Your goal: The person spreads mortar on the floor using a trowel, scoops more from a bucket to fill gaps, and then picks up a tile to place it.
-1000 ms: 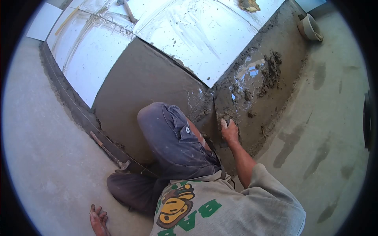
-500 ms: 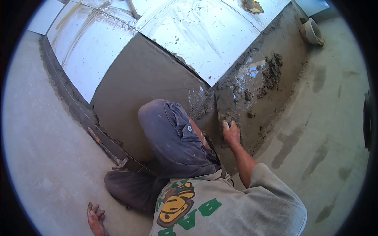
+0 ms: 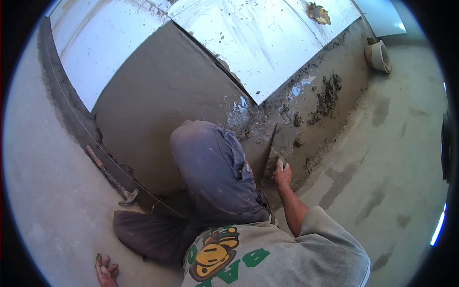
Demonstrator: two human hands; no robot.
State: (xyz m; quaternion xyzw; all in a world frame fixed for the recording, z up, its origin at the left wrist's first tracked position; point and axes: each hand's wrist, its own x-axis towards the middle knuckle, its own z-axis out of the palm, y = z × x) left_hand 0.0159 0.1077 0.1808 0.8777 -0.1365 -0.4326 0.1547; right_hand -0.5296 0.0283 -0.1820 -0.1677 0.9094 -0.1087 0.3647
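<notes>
My right hand (image 3: 282, 175) is closed round the handle of a flat trowel (image 3: 282, 143), whose blade lies tilted on the wet grey mortar (image 3: 138, 91). The blade is smeared with mortar and sits just below the corner of a white tile (image 3: 239, 43). At the lower left, my left hand (image 3: 106, 271) is over the bare concrete floor, fingers apart and slightly curled, holding nothing. A hammer (image 3: 112, 177) with a wooden handle rests on the floor above my left hand, beside the mortar edge.
Another white tile (image 3: 103, 43) lies at the upper left. A taut string (image 3: 81, 119) runs along the left mortar edge. A bucket (image 3: 377, 57) lies tipped at the upper right. Rough mortar lumps (image 3: 326, 98) and small puddles are right of the tile corner.
My right hand has drawn the trowel slightly down, and the blade is now more tilted. The view has shifted, so the hammer and left hand appear further left.
</notes>
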